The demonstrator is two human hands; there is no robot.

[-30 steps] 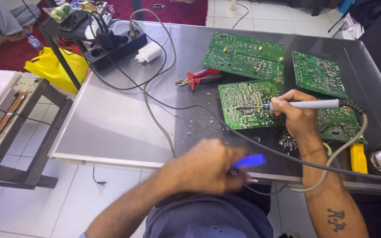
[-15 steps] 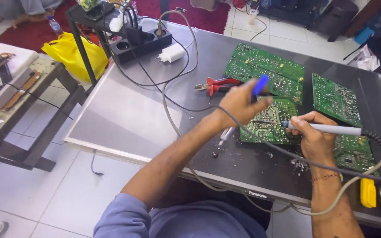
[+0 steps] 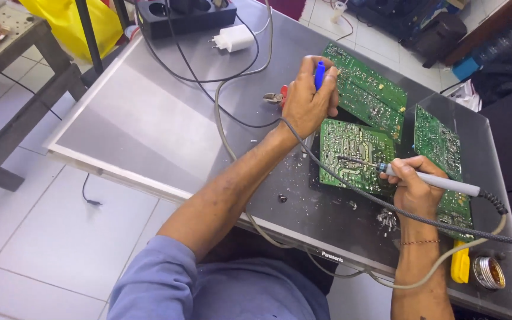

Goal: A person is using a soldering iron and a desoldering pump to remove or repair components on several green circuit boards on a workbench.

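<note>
Soldering iron clenched in right hand, tip on middle circuit board; blue-handled tool gripped by left hand. Rework judged underway, unfinished.

Left hand grips a blue-handled tool above the upper circuit board. Right hand holds a soldering iron, tip seemingly touching the middle circuit board. Red-handled pliers partly hidden behind the left hand.

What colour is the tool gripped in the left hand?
Blue, on the tool in the left hand; head view.
</note>
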